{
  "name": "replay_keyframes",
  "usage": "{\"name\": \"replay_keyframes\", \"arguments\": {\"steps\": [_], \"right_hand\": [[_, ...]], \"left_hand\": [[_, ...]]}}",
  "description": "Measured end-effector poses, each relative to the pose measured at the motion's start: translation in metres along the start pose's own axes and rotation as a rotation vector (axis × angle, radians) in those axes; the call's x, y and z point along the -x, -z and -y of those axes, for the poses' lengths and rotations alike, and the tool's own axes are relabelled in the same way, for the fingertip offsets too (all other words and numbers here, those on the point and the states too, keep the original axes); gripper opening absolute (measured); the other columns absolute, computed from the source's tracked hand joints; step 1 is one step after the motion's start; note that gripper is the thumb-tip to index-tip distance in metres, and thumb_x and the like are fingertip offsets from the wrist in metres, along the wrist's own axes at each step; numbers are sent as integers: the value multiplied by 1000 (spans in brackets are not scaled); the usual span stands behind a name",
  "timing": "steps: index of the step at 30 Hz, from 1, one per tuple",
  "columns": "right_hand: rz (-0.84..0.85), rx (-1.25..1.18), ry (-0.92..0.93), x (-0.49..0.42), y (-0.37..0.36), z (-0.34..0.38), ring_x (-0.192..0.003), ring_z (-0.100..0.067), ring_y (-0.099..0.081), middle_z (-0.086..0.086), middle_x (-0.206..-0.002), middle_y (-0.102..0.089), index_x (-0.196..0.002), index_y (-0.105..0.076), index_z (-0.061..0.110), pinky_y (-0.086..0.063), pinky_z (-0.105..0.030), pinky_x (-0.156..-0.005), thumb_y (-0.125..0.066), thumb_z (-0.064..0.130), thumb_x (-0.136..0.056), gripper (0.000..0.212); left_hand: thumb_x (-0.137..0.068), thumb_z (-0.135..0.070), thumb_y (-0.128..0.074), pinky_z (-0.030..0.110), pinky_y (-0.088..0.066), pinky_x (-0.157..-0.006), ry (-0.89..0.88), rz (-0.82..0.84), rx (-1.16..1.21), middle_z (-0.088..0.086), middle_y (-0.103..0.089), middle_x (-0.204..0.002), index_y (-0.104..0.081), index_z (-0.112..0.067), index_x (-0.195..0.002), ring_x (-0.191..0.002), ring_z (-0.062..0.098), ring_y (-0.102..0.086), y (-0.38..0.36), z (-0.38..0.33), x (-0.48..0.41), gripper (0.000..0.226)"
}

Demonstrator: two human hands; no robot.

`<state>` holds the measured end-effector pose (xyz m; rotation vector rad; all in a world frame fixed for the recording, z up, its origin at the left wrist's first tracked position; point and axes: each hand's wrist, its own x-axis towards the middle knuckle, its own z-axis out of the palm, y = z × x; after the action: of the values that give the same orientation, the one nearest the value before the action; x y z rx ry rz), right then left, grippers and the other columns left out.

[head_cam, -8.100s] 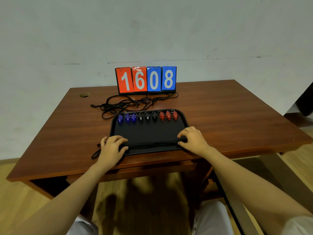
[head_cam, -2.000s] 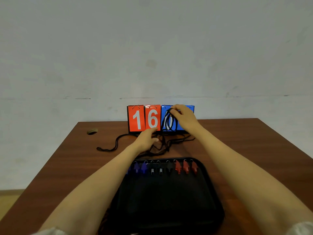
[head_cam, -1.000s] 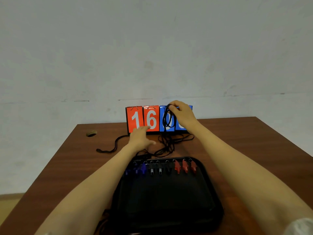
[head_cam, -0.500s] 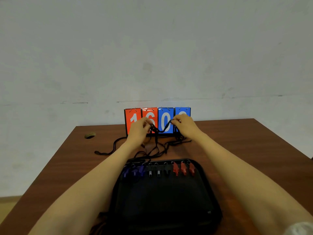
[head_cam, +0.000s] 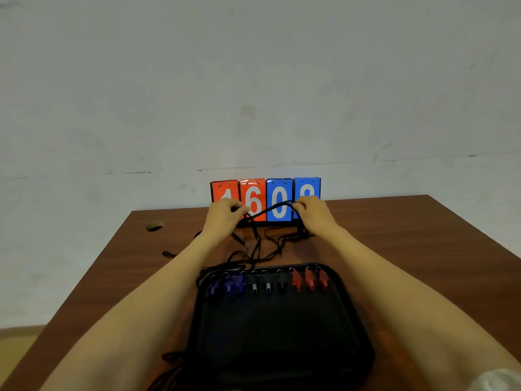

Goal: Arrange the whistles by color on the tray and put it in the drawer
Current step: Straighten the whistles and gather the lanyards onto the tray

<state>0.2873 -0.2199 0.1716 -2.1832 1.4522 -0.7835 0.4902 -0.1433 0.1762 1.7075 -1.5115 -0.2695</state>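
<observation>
On the tray [head_cam: 282,348], whistles [head_cam: 267,283] sit blue, black, red; left hand [head_cam: 222,218] and right hand [head_cam: 313,214] pinch cords [head_cam: 270,208].

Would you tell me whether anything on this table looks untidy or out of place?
The whistles sit neatly sorted on the tray, but their black cords spill over its far rim, tangled on the table; left hand and right hand pinch one strand.

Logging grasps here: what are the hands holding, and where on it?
The left hand and right hand each pinch the lanyard cords, one strand stretched between them; the whistles lie untouched.
</observation>
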Motion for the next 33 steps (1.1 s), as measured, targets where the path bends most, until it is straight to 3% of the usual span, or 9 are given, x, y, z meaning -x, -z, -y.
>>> {"name": "replay_keyframes", "arguments": {"steps": [6, 10, 13, 17, 20, 25, 28, 30, 33], "right_hand": [[235, 94, 312, 19, -5, 29, -79, -16, -46, -3, -89, -48, -93, -58, 11, -36, -23, -70, -40, 27, -101, 25], [289, 307, 393, 23, -5, 21, -83, -17, -45, -5, -99, -44, -105, -57, 8, -35, -25, -75, -37, 25, -102, 26], [259, 430, 294, 22, -4, 4, -79, -19, -43, -6, -95, -40, -90, -49, 9, -36, -28, -72, -37, 23, -102, 22], [133, 419, 75, 17, 0, -18, -81, -22, -44, -14, -106, -47, -107, -56, 1, -45, -37, -78, -38, 20, -102, 27], [19, 301, -19, 16, 6, -22, -78, -23, -43, -15, -104, -47, -98, -56, 4, -42, -35, -74, -36, 17, -101, 24], [-105, 6, 12, 12, 14, -7, -67, -22, -44, -11, -76, -49, -78, -57, -5, -41, -37, -66, -43, 17, -99, 33], [-117, -48, 110, 12, 21, 10, -63, -17, -44, -8, -72, -51, -79, -60, -1, -36, -30, -66, -47, 18, -98, 30], [-46, -56, 152, 12, 25, 21, -72, -16, -51, -9, -86, -57, -96, -63, 3, -39, -26, -71, -53, 20, -96, 20], [73, -31, 162, 15, 28, 34, -86, -14, -54, -8, -113, -55, -132, -48, 11, -41, -18, -74, -58, 16, -93, 41]], "left_hand": [[-88, -29, -63, 21, -41, -63, 15, -84, 168, -2, -63, -74, -71, -11, -86, -67, 10, -54, -9, -15, -1, 20], [-91, -28, -59, 11, -40, -52, 107, -290, 306, -4, -66, -71, -66, -14, -82, -55, 9, -51, -1, -20, -6, 18], [-92, -24, -57, 14, -42, -58, 190, -411, 406, 0, -69, -80, -63, -10, -89, -66, 14, -61, 10, -14, -8, 16], [-93, -14, -54, 25, -50, -64, 301, -480, 476, 6, -69, -86, -60, -8, -93, -68, 16, -66, 19, 3, -5, 9], [-93, -8, -52, 26, -50, -71, 400, -509, 450, 12, -67, -96, -60, -9, -95, -80, 22, -68, 20, 18, 1, 8], [-91, -7, -56, 33, -41, -96, 425, -225, 148, 17, -54, -133, -52, -1, -127, -119, 30, -53, 12, 28, 13, 37], [-84, -8, -66, 41, -40, -103, 539, 170, -69, 19, -6, -156, -30, -7, -143, -128, 38, -43, 4, 20, 21, 69], [-81, -16, -71, 42, -38, -107, 494, 314, -179, 19, 1, -155, -27, -12, -144, -130, 39, -39, -1, 10, 22, 77], [-78, -26, -75, 47, -26, -115, 295, 352, -199, 17, -11, -155, -25, -13, -147, -141, 37, -21, -8, -11, 20, 86]]}}
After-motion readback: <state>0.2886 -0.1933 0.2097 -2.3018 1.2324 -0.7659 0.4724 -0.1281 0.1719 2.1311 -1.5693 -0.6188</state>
